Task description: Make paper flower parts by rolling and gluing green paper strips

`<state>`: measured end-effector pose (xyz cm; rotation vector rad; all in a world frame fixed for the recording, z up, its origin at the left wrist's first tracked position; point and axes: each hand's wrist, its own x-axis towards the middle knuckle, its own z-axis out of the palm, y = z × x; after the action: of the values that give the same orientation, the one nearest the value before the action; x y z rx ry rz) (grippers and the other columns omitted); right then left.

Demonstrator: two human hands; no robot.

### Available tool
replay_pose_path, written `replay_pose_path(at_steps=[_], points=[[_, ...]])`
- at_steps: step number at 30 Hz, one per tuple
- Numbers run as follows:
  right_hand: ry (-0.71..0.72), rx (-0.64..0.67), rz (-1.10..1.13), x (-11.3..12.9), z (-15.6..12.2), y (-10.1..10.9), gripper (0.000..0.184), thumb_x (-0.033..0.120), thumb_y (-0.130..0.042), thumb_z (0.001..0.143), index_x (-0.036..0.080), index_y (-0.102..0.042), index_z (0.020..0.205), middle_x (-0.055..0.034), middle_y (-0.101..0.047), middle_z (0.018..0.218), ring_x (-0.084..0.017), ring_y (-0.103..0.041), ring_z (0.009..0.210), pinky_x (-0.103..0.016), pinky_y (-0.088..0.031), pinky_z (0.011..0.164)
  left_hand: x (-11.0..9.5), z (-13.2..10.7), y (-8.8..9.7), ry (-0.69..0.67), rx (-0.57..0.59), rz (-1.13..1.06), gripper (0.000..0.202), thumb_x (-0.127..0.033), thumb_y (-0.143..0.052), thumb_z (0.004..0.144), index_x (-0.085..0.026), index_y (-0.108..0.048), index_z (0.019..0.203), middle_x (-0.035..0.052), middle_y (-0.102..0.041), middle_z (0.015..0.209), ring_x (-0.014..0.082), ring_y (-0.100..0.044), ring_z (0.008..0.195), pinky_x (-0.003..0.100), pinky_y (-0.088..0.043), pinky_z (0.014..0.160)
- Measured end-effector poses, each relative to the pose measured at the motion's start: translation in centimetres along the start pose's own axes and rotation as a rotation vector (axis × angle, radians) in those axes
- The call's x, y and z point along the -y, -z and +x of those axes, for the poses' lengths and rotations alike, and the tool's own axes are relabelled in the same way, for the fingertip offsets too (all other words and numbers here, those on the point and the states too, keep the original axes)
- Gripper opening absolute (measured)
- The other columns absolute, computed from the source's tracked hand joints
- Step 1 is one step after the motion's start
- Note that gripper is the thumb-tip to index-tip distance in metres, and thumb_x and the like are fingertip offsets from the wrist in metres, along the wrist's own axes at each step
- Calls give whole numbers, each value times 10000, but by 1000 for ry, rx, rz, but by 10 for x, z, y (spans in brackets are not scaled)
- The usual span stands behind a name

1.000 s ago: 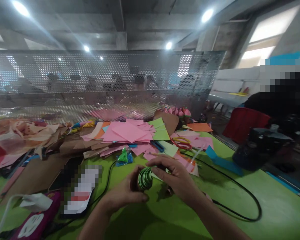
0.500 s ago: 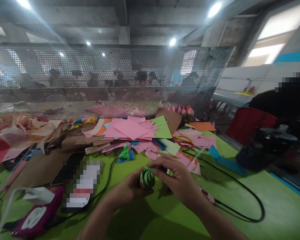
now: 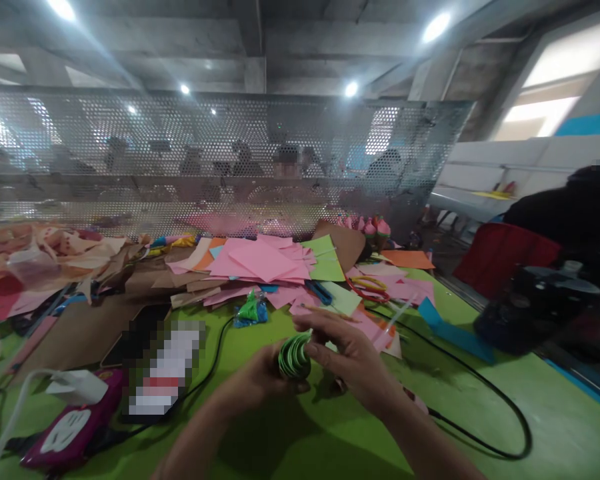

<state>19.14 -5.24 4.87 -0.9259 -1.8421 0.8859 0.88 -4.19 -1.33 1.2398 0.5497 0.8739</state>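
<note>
In the head view, a green coiled paper piece (image 3: 294,357) with pale edges between its layers stands above the green table. My left hand (image 3: 261,375) is wrapped round it from the left, fingers closed. From the right, my right hand (image 3: 351,355) bends over it, its thumb and forefinger pinched at the coil's upper right edge. Its other fingers curl underneath and are partly hidden. Behind the right wrist lies a corded tool (image 3: 416,401), half covered by the forearm. A pencil-like stick (image 3: 333,312) rests on paper just beyond the right hand.
Pink paper sheets (image 3: 267,259) are piled ahead, beside scissors with yellow and red handles (image 3: 370,285). A phone (image 3: 165,373) and a purple power strip (image 3: 63,427) lie at left. A black cord (image 3: 523,413) loops at right. A perforated metal screen (image 3: 220,143) stands behind.
The coil has turned and tilted slightly in my left hand, showing more of its side. My right thumb and forefinger stay at its edge. The view has shifted a little.
</note>
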Motion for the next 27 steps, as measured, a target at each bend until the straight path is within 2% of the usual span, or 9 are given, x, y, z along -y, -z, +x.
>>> replay_pose_path(at_steps=[3, 8, 12, 15, 18, 24, 27], points=[[-9, 9, 13, -3, 1, -4, 215, 321, -667, 869, 257, -751, 1055, -64, -687, 1057, -252, -608, 1041, -386, -489, 887, 2, 1, -1, 21, -11, -9, 352, -286, -894, 584, -167, -696, 850, -14, -619, 777, 139, -510, 739, 240, -444, 712], [-83, -15, 60, -7, -3, -1, 388, 351, -682, 853, 275, -658, 1232, -54, -660, 1153, -222, -609, 982, -351, -494, 849, -6, 0, -4, 6, -48, -60, 416, -269, -905, 567, -187, -719, 930, -3, -649, 857, 148, -527, 789, 247, -437, 754], [-113, -52, 131, -9, -8, 6, 356, 392, -658, 877, 269, -659, 1211, -56, -668, 1163, -221, -606, 1052, -325, -486, 882, -18, -7, -3, 25, -130, -134, 535, -220, -890, 575, -226, -705, 1077, 6, -671, 950, 172, -554, 889, 262, -429, 831], [-124, -85, 178, -10, -10, 9, 340, 414, -664, 870, 265, -680, 1176, -61, -669, 1166, -222, -602, 1075, -301, -493, 870, -24, -12, 1, 72, -197, -95, 415, -202, -829, 637, -231, -727, 1039, -7, -677, 910, 170, -555, 889, 266, -426, 854], [-128, -116, 155, -11, -12, 10, 316, 422, -661, 872, 262, -699, 1141, -60, -680, 1107, -210, -611, 1006, -280, -500, 818, -24, -15, 5, 66, -236, -54, 328, -183, -788, 663, -242, -749, 984, -10, -698, 977, 181, -562, 960, 273, -419, 905], [-100, -133, 103, -11, -15, 14, 298, 430, -642, 878, 253, -712, 1107, -69, -692, 1075, -214, -615, 957, -288, -489, 787, -23, -14, 5, 69, -263, -32, 400, -234, -820, 662, -279, -739, 1051, -3, -706, 1124, 215, -563, 1089, 297, -415, 966], [-76, -164, 49, -10, -15, 15, 243, 416, -630, 886, 251, -738, 1028, -65, -707, 1029, -223, -617, 951, -296, -475, 782, -21, -13, 5, 35, -267, -15, 438, -300, -849, 660, -286, -730, 1081, 5, -679, 1194, 214, -550, 1123, 297, -405, 986]])
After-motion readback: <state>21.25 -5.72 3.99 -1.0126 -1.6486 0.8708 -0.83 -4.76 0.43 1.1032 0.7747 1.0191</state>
